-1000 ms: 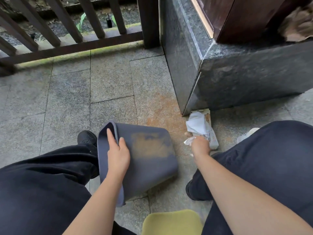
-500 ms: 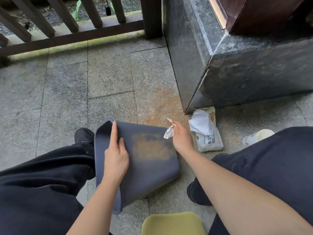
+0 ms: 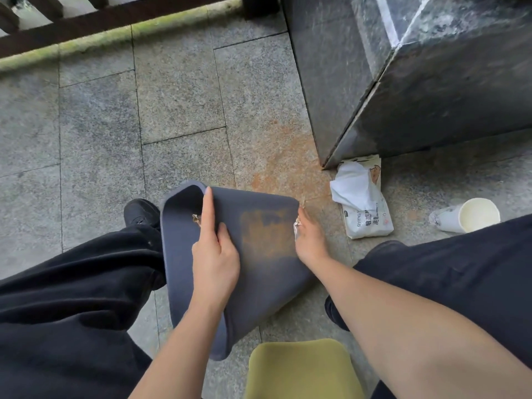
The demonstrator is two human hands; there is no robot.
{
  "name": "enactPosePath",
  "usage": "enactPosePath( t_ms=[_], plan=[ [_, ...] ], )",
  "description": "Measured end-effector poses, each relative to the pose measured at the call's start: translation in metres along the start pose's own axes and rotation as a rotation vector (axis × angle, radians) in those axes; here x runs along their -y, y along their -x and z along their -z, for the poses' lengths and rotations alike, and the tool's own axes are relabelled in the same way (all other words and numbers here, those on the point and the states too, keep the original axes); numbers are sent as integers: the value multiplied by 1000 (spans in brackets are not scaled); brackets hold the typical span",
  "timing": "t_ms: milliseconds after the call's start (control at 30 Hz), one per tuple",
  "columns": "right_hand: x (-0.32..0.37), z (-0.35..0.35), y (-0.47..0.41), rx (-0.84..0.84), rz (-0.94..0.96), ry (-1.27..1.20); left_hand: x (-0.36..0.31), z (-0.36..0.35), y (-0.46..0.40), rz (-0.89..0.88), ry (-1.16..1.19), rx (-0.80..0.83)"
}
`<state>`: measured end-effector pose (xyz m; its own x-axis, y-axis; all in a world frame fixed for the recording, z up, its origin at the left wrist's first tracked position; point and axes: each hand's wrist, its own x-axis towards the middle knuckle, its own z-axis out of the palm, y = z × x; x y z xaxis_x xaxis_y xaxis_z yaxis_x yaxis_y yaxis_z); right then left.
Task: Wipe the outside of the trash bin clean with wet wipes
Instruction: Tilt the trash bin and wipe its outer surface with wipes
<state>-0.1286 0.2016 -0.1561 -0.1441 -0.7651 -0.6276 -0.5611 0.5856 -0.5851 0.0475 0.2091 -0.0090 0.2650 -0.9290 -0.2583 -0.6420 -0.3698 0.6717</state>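
A dark grey trash bin (image 3: 267, 283) lies tilted on its side on the stone floor, its open mouth toward my left leg. A brown, rusty smear (image 3: 266, 231) covers the upturned side. My left hand (image 3: 214, 254) grips the bin at its rim, fingers flat on the outside. My right hand (image 3: 309, 240) holds a small crumpled wet wipe (image 3: 297, 224) against the bin's far right edge, beside the smear. The white wet wipes pack (image 3: 367, 214) lies on the floor to the right, with a loose wipe sticking out of its top.
A dark polished stone block (image 3: 403, 82) stands at the back right, its corner just behind the pack. A white paper cup (image 3: 472, 216) lies by my right knee. A yellow-green stool seat (image 3: 302, 370) is below the bin. A wooden railing (image 3: 86, 21) runs along the far edge.
My right hand left the wipes pack with a small wipe and moved left to the bin's right edge. The left hand kept its hold on the bin's rim.
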Motion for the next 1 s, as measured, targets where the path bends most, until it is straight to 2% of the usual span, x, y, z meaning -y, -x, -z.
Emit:
enactPosePath(
  t_ms=[100, 200, 333, 400, 467, 767, 933, 1000],
  plan=[
    [-15, -11, 32, -51, -214, -22, -2, -3, 2, -7, 8, -19],
    [-8, -27, 64, -131, -297, -60, 0, 1, 0, 1, -2, -43],
    [-2, -37, 92, -137, -547, -42, 0, 6, 2, 38, -27, -34],
    [3, -36, 96, -137, -679, -148, 3, 7, 2, 50, -31, -30],
    [10, -34, 88, -182, -698, -214, 5, 8, -1, 46, -30, -16],
    [82, -15, 10, -195, -38, -93, 6, 9, -5, 47, -34, -3],
    [140, -26, 33, -69, 396, -79, 14, 9, -1, 84, -46, -88],
    [141, -32, 51, -50, 496, -114, 16, 8, 1, 96, -27, -114]
  ],
)
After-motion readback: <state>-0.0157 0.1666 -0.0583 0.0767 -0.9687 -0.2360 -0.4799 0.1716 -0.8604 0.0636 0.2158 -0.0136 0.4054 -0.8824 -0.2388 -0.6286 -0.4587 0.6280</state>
